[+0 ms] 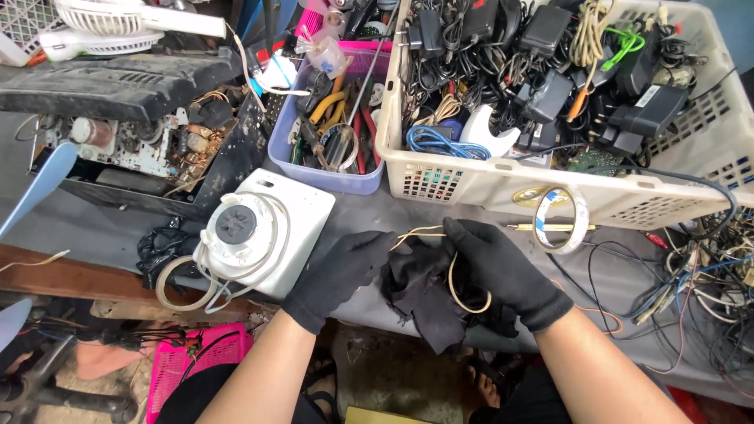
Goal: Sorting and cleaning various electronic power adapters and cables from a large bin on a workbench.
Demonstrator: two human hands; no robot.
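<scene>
Gripping a black cloth (420, 290) and pale wire (455, 283), both gloved hands — left hand (342, 271), right hand (503, 267) — are closed; next calls for steady wiping along it.

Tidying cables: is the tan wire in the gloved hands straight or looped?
Looped: the tan wire curls over the black cloth.

This is a small electronics repair workshop. A white basket (503, 184) brims with black power adapters (550, 94) and cables, a purple tub (314, 169) holds pliers and screwdrivers, an opened device bares its circuit board (157, 145), and loose wires (699, 275) sprawl across the grey bench (369, 216).
</scene>
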